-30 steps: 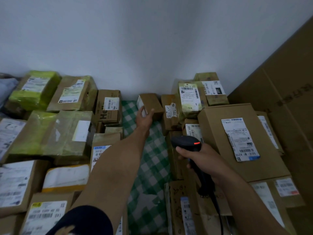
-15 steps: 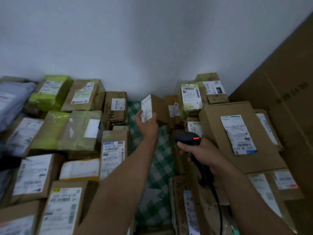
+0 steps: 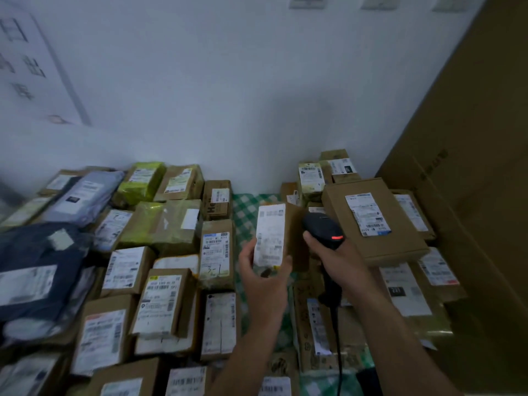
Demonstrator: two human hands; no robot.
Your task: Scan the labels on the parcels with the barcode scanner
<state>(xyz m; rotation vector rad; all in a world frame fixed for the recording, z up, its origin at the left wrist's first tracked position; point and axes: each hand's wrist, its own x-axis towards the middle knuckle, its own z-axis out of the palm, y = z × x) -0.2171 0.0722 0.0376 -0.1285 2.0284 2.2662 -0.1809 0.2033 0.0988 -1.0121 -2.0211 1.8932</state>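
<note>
Head view, parcel room: lifted a small brown parcel (image 3: 293,232) off the far end of the green check cloth (image 3: 245,212), its resting place a second earlier, and brought it up close with the white label (image 3: 270,234) turned to the camera. Gripped it by the lower end in the left hand (image 3: 264,284), thumb on one edge and fingers (image 3: 286,264) curled round the other. Held the black barcode scanner (image 3: 323,228) just beside the parcel's right edge in the right hand (image 3: 340,261), fingers clamped about the handle, red light lit on the head.

Put this label, by all signs, on the point of being scanned. Showed no beam on the paper, though, and possibly hid one in the blur, with the print itself past reading.

Left many other parcels (image 3: 215,252) lying label-up on both sides of the cloth, among them a flat brown box (image 3: 374,221) just behind the scanner and a grey mailing bag (image 3: 85,192) at far left. Found every box and bag sealed, contents hidden. Showed only the outside of a tall cardboard carton (image 3: 471,167) standing at the right edge.
</note>
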